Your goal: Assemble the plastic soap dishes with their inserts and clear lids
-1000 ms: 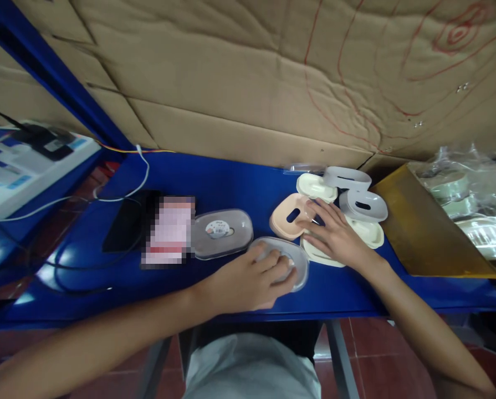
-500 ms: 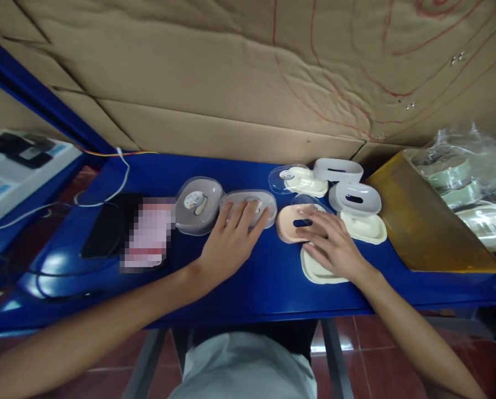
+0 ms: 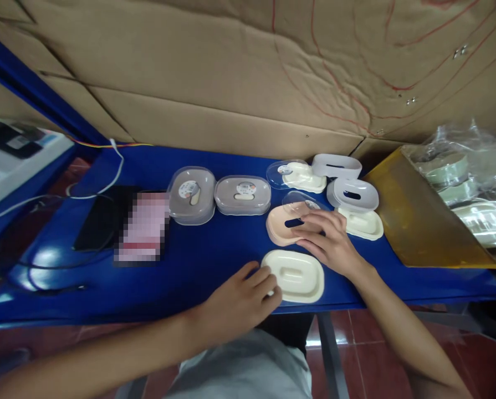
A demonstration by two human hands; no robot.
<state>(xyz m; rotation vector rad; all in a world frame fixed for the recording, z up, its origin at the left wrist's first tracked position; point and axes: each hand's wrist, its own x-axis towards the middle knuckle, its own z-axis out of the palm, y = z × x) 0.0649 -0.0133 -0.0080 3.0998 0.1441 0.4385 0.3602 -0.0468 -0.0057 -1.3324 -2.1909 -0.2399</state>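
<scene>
My left hand (image 3: pixel 245 296) is at the left end of a cream oval tray (image 3: pixel 300 285), its bent fingers closed on the rim. The tray lies flat near the table's front edge, with a raised bar in its middle. Just behind it, my right hand (image 3: pixel 331 238) grips the right side of a peach oval plastic box (image 3: pixel 279 224) with a dark slot in its floor. A clear lid (image 3: pixel 295 204) with a round sticker lies behind the peach box, partly overlapped by it. The right fingertips are partly hidden.
Two grey lidded boxes (image 3: pixel 243 205) stand left of centre on the blue table (image 3: pixel 214 260). Behind my right hand are grey boxes (image 3: pixel 362 199), cream trays (image 3: pixel 362 224) and another clear lid (image 3: pixel 275 174). A carton (image 3: pixel 422 221) of bagged parts stands right; a blurred-out phone-like object (image 3: pixel 143 227) and cables lie left.
My left hand has left the lidded grey box and come forward to the cream tray. The tray sits further left and forward. My right hand has closed on the peach box, which has shifted slightly left.
</scene>
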